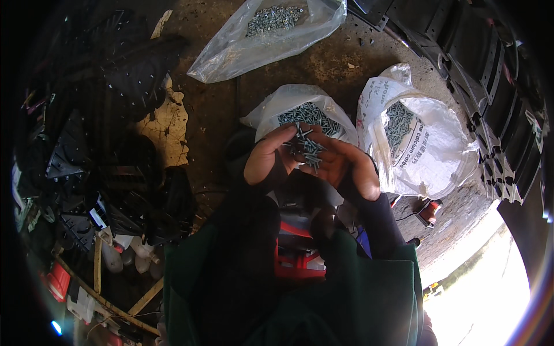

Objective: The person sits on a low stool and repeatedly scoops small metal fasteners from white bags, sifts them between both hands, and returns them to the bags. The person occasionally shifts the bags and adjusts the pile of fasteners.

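The left hand [267,160] and right hand [353,167] have their fingers curled loosely round some screws [312,152]. More lie in a bag [266,113] just past the fingers. Each screw looks light, hard and maybe slippery; pinching its long middle should work best.

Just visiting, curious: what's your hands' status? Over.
Left hand and right hand cupped close together, holding loose screws. Open screw bag just beyond, partly hidden by hands.

The hands [356,167] partly hide screws [314,112] in the middle bag [270,108]; the top edge cuts off the far bag [228,60].
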`<state>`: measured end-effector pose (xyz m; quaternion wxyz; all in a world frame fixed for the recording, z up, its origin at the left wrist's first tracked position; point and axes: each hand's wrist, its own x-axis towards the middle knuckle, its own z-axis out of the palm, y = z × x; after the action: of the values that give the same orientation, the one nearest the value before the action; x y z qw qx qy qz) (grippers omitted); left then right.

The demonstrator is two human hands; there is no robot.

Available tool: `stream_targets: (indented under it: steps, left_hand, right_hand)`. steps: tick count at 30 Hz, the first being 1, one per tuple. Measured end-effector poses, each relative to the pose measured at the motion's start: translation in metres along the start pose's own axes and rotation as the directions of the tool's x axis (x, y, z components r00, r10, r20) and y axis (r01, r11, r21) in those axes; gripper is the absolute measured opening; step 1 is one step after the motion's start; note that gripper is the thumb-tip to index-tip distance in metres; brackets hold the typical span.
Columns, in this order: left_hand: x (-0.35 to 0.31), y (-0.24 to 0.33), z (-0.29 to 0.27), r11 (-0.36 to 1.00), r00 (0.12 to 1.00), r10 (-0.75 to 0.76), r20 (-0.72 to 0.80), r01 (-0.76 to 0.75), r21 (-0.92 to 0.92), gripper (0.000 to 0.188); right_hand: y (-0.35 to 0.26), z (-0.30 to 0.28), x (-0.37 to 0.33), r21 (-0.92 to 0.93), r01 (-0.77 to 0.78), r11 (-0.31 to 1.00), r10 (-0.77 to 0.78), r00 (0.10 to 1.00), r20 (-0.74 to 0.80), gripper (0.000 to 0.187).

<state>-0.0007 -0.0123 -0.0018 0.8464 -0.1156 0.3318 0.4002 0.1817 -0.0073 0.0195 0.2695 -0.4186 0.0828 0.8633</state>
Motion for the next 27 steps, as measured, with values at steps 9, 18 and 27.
stream_targets:
  steps: [9,18,27]
  left_hand:
    - [0.007,-0.012,-0.010,0.995,0.990,-0.037,-0.138,0.023,-0.101,0.023]
    - [0.007,-0.010,-0.011,0.990,0.994,-0.084,-0.072,0.076,-0.118,0.022]
    - [0.009,-0.009,-0.015,0.987,0.992,-0.100,-0.080,0.089,-0.134,0.022]
  right_hand:
    - [0.005,0.023,-0.029,-0.180,0.074,0.981,-0.066,0.997,0.049,0.063]
    - [0.009,0.044,-0.039,-0.231,0.090,0.969,-0.088,0.996,0.017,0.063]
    - [0.008,0.037,-0.036,-0.217,0.228,0.949,-0.210,0.972,0.106,0.068]
